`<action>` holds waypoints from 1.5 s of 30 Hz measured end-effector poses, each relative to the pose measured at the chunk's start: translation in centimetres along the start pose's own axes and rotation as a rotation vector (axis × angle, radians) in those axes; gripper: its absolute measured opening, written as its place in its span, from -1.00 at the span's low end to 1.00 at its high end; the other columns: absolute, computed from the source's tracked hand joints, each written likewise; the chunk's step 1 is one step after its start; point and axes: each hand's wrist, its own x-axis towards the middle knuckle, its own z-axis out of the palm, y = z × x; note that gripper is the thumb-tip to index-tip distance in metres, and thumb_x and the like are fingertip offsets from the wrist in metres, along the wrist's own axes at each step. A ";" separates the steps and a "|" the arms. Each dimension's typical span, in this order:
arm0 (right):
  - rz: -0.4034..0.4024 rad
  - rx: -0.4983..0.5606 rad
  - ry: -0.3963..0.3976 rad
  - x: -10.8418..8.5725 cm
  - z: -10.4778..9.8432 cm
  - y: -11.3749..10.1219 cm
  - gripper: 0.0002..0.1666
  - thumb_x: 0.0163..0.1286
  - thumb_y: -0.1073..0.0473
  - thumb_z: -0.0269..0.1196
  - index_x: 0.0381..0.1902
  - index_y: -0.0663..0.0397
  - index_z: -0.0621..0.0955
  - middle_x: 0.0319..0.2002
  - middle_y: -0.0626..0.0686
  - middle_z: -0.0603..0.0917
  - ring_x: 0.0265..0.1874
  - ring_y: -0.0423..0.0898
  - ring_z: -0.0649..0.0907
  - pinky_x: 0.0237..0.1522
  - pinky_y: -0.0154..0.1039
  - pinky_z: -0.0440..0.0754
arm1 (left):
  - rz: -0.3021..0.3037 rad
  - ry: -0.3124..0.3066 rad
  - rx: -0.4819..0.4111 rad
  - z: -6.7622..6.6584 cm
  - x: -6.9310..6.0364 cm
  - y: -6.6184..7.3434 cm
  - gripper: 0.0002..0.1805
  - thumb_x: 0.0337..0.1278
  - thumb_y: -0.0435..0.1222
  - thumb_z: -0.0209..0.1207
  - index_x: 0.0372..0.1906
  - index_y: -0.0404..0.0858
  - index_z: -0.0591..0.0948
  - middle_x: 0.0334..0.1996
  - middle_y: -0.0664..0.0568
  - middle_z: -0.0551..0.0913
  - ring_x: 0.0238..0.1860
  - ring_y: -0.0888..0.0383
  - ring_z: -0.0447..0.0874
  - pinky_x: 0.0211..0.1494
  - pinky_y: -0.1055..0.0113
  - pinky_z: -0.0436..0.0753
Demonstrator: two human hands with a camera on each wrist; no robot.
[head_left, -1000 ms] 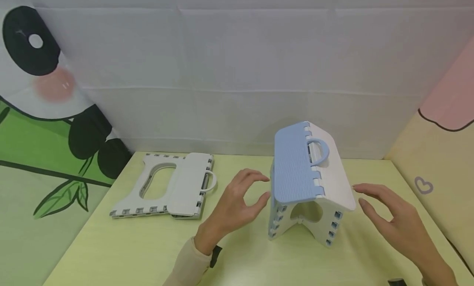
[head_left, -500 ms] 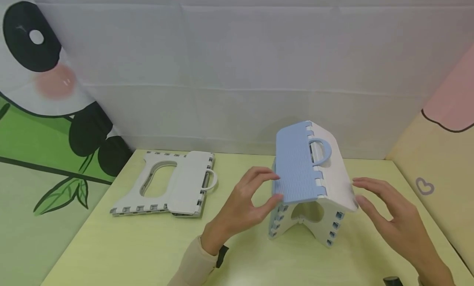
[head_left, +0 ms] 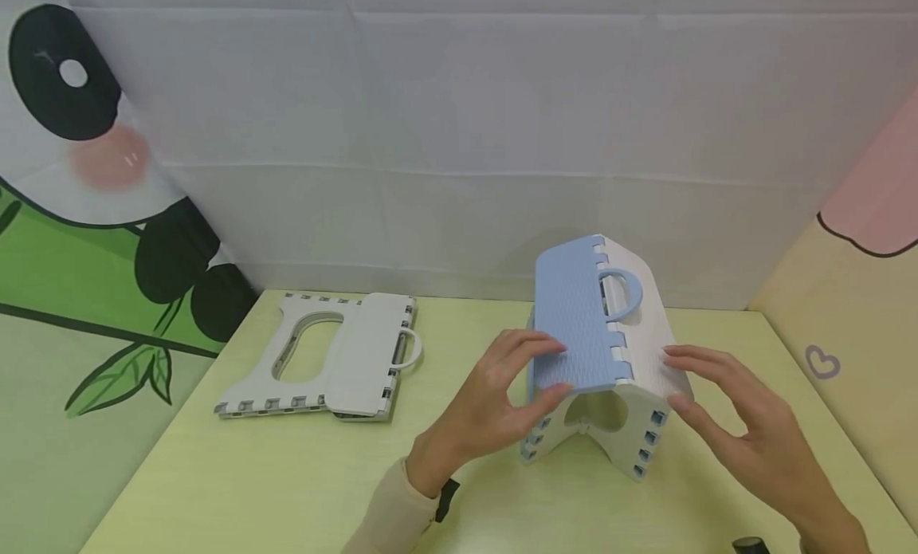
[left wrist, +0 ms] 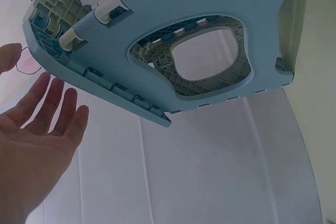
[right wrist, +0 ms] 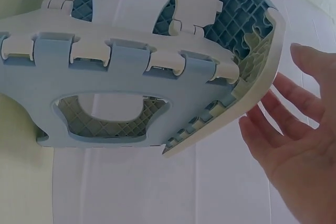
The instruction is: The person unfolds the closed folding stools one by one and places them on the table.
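Observation:
A blue and white folding stool [head_left: 574,315] stands partly unfolded, its two top panels sloping down from a raised middle ridge with a blue loop handle. My left hand [head_left: 495,398] rests its fingertips on the front part of the blue panel. On the white panel's right side lie the fingertips of my right hand [head_left: 746,434]. Both hands have relaxed, spread fingers. From below, the left wrist view shows the stool's blue side [left wrist: 210,82] beside the left hand [left wrist: 39,145]; the right wrist view has the right hand [right wrist: 299,124] by the white panel's edge [right wrist: 262,87].
A white folding stool [head_left: 362,355] lies folded flat on the left of the yellow-green table [head_left: 301,482]. Behind the table hangs a pale cloth wall [head_left: 466,123], with printed side panels at left and right. A small dark object [head_left: 750,545] shows at the bottom edge.
Both hands have moved inward from beside the stool onto its top panels, the left to the right and the right to the left. The stool has hardly moved.

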 end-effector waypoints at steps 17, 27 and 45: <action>-0.103 0.005 -0.020 0.6 0.6 -0.7 -0.41 0.48 -0.09 0.32 0.15 0.33 0.66 0.17 0.24 0.66 0.26 -0.18 0.56 0.28 -0.50 0.44 | -0.002 -0.048 0.001 0.4 0.0 0.3 -0.57 0.23 -0.33 0.42 0.17 -0.30 0.62 0.19 -0.06 0.56 0.25 0.08 0.51 0.27 0.42 0.58; -0.207 0.038 0.003 1.0 0.9 -0.3 -0.40 0.54 -0.07 0.23 0.11 0.44 0.66 0.17 0.29 0.66 0.30 -0.08 0.55 0.29 -0.46 0.46 | 0.066 -0.056 0.025 0.2 0.2 -0.1 -0.54 0.21 -0.35 0.43 0.21 -0.32 0.66 0.20 -0.08 0.59 0.25 0.08 0.53 0.30 0.31 0.58; -0.255 0.059 0.015 1.6 0.9 -1.3 -0.44 0.58 0.00 0.19 0.05 0.51 0.66 0.17 0.26 0.67 0.29 -0.11 0.56 0.25 -0.48 0.49 | 0.124 -0.057 0.062 0.0 0.2 -0.1 -0.53 0.17 -0.38 0.44 0.20 -0.36 0.67 0.20 -0.12 0.64 0.26 0.04 0.56 0.37 0.29 0.53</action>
